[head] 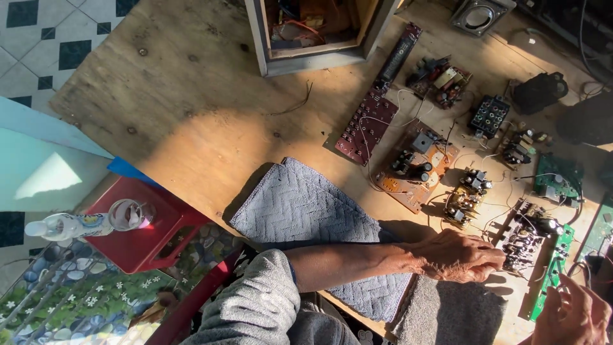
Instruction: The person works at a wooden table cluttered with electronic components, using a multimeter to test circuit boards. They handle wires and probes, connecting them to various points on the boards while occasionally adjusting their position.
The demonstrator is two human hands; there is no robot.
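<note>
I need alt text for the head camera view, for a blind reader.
A person's left hand touches a green circuit board on a wooden table; the right hand is beside it. Other boards and a grey towel lie nearby.

We see our right hand point(571, 313) cut off at the frame's corner; our left hand point(456, 257) hides part of the green circuit board point(543, 281).

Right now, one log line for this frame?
left hand: fingertips on dark circuit board | right hand: beside green board | grey towel on wooden table
</note>
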